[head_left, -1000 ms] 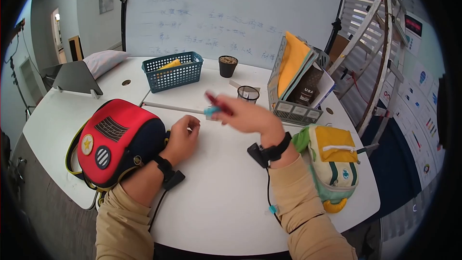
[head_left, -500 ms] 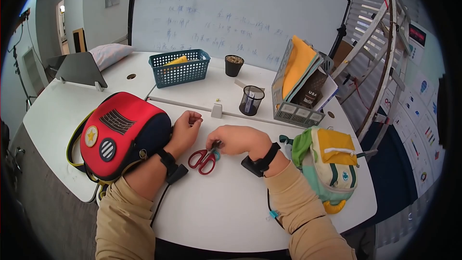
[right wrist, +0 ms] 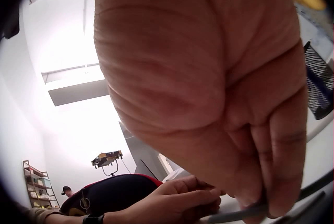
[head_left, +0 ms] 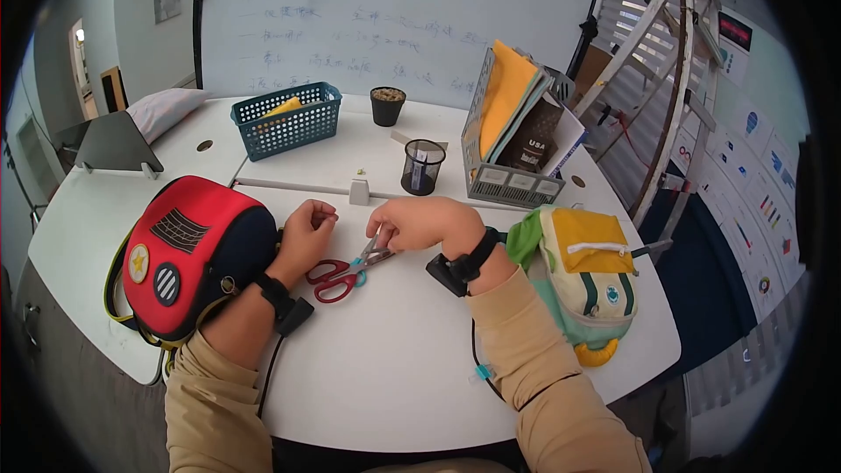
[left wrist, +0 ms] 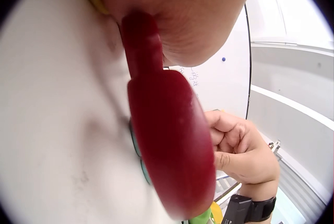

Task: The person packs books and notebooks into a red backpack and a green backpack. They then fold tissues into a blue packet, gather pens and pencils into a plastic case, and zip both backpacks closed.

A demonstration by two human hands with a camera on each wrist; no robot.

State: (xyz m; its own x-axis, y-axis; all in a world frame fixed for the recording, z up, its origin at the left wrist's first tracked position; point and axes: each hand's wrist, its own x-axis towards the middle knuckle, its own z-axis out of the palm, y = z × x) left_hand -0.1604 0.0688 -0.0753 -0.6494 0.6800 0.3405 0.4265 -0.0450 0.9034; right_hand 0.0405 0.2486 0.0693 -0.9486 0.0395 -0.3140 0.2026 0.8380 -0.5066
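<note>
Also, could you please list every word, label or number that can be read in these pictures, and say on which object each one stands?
"USA": on the dark book or box standing in the grey file rack.
Whiteboard: several lines of handwriting, too faint and small to read.
Wall posters at right: charts and print, too small to read.
Red bag and green backpack: only badges, no readable text.

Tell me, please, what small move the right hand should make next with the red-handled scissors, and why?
Probably release the blades and take the handles instead. The right hand pinches the metal blades of the red-handled scissors, which lie on the white table with their loops pointing toward the left hand. That left hand rests curled beside the red and navy backpack, holding nothing, so it seems free to steady the handles.
</note>
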